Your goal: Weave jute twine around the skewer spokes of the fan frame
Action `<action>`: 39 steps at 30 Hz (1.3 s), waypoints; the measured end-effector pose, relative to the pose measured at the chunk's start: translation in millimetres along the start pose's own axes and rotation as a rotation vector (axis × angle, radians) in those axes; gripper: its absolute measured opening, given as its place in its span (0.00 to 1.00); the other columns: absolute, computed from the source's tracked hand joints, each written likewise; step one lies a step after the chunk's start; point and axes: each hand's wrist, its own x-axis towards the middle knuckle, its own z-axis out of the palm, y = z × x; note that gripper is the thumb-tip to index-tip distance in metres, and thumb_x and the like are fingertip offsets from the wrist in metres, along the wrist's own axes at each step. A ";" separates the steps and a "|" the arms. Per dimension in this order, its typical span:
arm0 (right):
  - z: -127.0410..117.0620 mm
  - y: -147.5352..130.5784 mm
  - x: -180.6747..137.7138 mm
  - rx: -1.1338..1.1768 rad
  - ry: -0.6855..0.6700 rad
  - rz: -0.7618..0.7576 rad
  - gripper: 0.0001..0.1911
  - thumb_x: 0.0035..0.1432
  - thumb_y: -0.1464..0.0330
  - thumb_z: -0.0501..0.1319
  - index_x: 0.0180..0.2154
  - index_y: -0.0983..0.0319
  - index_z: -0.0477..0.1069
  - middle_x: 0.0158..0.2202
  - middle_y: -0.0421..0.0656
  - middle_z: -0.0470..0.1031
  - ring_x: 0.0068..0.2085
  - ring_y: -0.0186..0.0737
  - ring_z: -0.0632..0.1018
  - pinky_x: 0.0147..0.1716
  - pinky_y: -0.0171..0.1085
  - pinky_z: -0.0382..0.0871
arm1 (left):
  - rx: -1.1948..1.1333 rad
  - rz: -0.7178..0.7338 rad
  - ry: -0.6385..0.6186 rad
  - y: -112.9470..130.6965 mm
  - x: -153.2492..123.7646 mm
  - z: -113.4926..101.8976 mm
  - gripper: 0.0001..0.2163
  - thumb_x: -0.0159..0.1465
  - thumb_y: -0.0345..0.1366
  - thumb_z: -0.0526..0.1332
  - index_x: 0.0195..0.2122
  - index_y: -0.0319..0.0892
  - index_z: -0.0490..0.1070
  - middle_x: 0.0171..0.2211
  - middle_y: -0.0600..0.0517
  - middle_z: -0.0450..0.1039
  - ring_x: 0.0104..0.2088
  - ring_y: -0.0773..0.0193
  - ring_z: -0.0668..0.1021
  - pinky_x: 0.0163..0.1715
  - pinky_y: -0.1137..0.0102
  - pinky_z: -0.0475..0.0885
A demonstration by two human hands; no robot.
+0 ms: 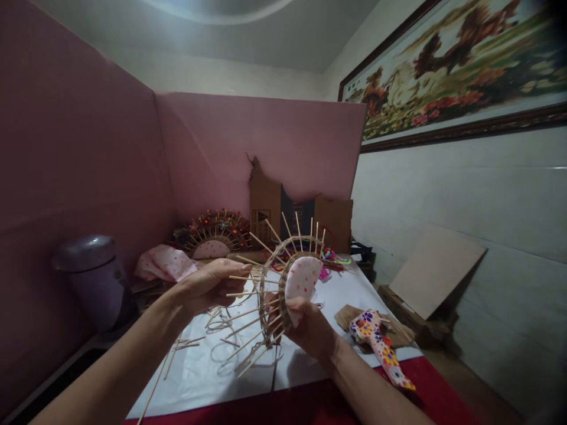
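A half-round woven frame [303,276] is held up above the table, tilted on its side. Its middle is padded with white cloth dotted in red, and thin wooden sticks fan outward through a woven band. My right hand [312,330] grips it at the lower end of the cloth, the thumb on the front and the other fingers mostly hidden behind. By the stick ends on the left is my left hand [217,284], its fingers closed in a pinch. What lies between those fingertips, if anything, is hidden.
Loose sticks [188,342] and thin strands lie on the white table cover [186,383]. A flower-patterned glue gun [383,348] rests on a piece of cardboard at right. Behind stand decorated woven fans [215,227], dotted cloth [166,264] and torn cardboard [266,195]. A lidded bin [95,283] is at left.
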 end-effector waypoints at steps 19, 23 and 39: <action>-2.2 -0.7 1.6 -0.136 0.150 0.070 0.17 0.46 0.68 0.57 0.38 0.73 0.70 0.25 0.48 0.75 0.25 0.36 0.76 0.18 0.30 0.67 | 1.064 0.608 0.414 19.6 1.6 -6.0 0.05 0.48 0.37 0.64 0.21 0.41 0.77 0.21 0.51 0.74 0.24 0.65 0.73 0.25 0.73 0.64; -0.8 -0.1 -0.1 -0.126 0.091 0.084 0.15 0.45 0.68 0.57 0.33 0.72 0.71 0.23 0.47 0.74 0.22 0.34 0.74 0.18 0.31 0.65 | 0.984 0.615 0.394 19.5 3.6 -5.0 0.04 0.48 0.36 0.65 0.21 0.42 0.77 0.22 0.50 0.75 0.24 0.64 0.73 0.25 0.73 0.65; 1.6 1.6 -4.4 -0.090 0.002 0.090 0.14 0.44 0.69 0.55 0.32 0.72 0.71 0.23 0.45 0.74 0.21 0.34 0.73 0.17 0.30 0.65 | 0.262 0.436 0.402 -31.0 19.2 -1.4 0.09 0.45 0.40 0.67 0.20 0.39 0.74 0.11 0.59 0.60 0.14 0.76 0.58 0.14 0.76 0.50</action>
